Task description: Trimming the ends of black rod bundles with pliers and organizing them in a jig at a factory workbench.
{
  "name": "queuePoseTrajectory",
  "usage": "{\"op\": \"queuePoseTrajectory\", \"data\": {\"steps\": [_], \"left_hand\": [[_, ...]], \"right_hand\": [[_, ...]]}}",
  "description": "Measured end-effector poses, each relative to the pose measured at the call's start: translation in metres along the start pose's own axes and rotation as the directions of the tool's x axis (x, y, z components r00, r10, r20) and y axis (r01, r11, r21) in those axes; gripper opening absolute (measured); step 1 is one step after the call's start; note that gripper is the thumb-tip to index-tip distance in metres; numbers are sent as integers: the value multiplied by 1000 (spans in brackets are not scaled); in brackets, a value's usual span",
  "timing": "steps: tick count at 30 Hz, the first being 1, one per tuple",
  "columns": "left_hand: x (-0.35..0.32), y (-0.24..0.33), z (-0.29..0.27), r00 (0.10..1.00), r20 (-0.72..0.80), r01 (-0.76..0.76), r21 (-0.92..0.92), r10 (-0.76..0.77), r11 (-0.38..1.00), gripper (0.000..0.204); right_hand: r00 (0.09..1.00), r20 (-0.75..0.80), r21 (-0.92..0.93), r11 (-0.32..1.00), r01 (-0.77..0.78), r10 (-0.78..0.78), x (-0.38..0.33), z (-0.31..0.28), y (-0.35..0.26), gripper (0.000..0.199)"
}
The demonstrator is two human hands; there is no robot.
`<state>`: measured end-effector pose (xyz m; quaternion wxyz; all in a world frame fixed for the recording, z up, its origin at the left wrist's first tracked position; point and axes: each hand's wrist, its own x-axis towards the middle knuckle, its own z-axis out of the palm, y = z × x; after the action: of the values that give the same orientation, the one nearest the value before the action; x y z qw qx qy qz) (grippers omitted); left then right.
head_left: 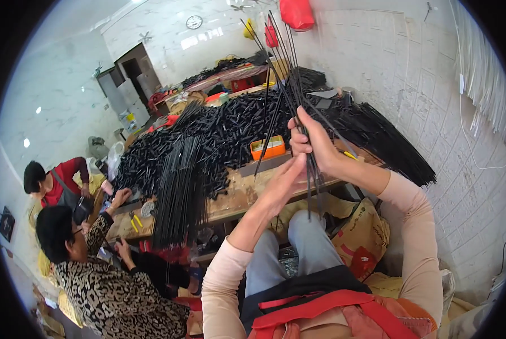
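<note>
I hold a bunch of long thin black rods (282, 73) upright in front of me, fanning out toward the top. My right hand (315, 141) is closed around the bunch near its lower part. My left hand (287, 178) presses against the rods just below, palm up with its fingers along them. The rod ends hang down past my knees. A bundle of the same black rods (179, 186) lies over the front edge of the wooden workbench (236, 198).
A big heap of short black tubes (219, 130) covers the bench, with a small orange box (268, 148) on it. More rods (383, 141) lie at the right by the white tiled wall. Two people (95, 271) work at the left. A brown sack (363, 237) sits by my right leg.
</note>
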<state>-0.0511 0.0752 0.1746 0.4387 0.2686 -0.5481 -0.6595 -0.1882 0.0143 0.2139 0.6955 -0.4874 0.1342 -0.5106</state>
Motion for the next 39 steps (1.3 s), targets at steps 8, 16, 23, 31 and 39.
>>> {"op": "queuePoseTrajectory", "data": {"steps": [8, 16, 23, 31, 39], "left_hand": [[-72, 2, 12, 979, -201, 9, -108, -31, 994, 34], [-78, -9, -2, 852, -410, -290, 150, 326, 945, 19], [-68, -14, -10, 746, -452, -408, 271, 489, 872, 24], [-88, -3, -75, 659, -598, -252, 395, 456, 883, 19], [-89, 28, -81, 804, -535, -250, 89, 258, 964, 23]], "right_hand": [[973, 227, -281, 959, 35, 31, -20, 38, 28, 36], [934, 259, -459, 882, -107, 248, -17, 41, 38, 42], [968, 241, -579, 810, 91, 64, -9, 41, 42, 28], [994, 79, -408, 908, 99, -72, -21, 32, -4, 30], [992, 95, -382, 923, -42, 85, -18, 33, 13, 25]]}}
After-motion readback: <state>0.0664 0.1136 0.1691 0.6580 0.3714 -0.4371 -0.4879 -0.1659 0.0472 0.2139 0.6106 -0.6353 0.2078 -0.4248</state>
